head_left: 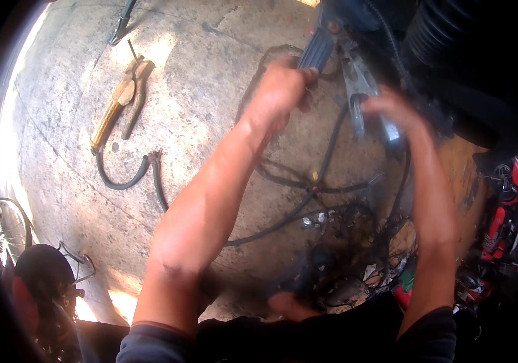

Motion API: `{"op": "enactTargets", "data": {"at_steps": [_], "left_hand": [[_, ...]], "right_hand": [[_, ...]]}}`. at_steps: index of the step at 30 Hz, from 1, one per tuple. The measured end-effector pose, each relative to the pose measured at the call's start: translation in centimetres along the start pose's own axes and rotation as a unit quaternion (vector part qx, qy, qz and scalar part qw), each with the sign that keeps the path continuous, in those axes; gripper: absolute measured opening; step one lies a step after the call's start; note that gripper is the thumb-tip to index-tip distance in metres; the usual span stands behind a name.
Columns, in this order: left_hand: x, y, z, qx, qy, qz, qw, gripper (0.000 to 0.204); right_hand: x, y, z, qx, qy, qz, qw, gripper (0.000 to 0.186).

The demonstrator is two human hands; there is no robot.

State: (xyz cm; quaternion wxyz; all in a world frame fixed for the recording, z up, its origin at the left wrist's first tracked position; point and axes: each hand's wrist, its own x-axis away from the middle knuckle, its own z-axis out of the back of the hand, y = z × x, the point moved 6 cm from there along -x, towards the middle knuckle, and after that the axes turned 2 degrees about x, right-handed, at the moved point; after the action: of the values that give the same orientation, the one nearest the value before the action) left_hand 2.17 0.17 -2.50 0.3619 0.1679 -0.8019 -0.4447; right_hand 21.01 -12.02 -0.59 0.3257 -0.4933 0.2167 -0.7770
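Observation:
My left hand (286, 88) is closed around the lower end of a dark, ridged, flat bar (317, 51), which looks like a rubber-covered footrest. To its right my right hand (395, 109) is smeared by motion, its fingers curled at a silver two-legged metal clamp (357, 78). The clamp's upper end lies close to the ridged bar and the dark machine part above. Left of my arms, on the concrete, lies a worn yellow-brown welding electrode holder (113, 109) with a thin rod in its jaws. A black cable (116, 184) runs from it.
Cables (307, 187) cross on the stained concrete floor (198, 121) between my forearms. A dark ribbed rubber boot (443, 33) hangs at the upper right. Red and dark vehicle parts (501, 224) crowd the right side. A spoked wheel (7, 224) stands at the left edge.

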Motion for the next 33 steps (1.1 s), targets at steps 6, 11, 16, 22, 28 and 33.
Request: {"op": "enactTargets", "data": {"at_steps": [6,11,16,22,28,33], "left_hand": [[0.1,0.2,-0.1,0.009,0.002,-0.009,1.000,0.034],[-0.1,-0.2,0.6,0.024,-0.006,-0.012,1.000,0.037],[2.3,-2.3,3.2,-0.065,0.102,-0.071,0.990,0.060],[12.0,-8.1,2.1,-0.126,-0.061,-0.023,0.990,0.101],[14.6,-6.5,0.1,-0.108,-0.170,0.011,0.980,0.110],[14.4,-8.4,1.1,-0.221,-0.073,-0.119,0.965,0.101]], "right_hand": [[0.5,1.6,-3.3,-0.151,-0.032,0.037,0.987,0.047],[4.2,1.4,-7.2,-0.209,-0.017,0.015,0.978,0.045],[6.6,3.6,-13.2,-0.416,0.005,-0.011,0.909,0.041],[7.5,0.5,-14.7,-0.336,0.040,-0.015,0.941,0.055],[9.0,-1.4,-15.0,-0.220,-0.009,-0.022,0.975,0.066],[9.3,-3.1,-17.7,-0.201,-0.054,-0.011,0.978,0.069]]}}
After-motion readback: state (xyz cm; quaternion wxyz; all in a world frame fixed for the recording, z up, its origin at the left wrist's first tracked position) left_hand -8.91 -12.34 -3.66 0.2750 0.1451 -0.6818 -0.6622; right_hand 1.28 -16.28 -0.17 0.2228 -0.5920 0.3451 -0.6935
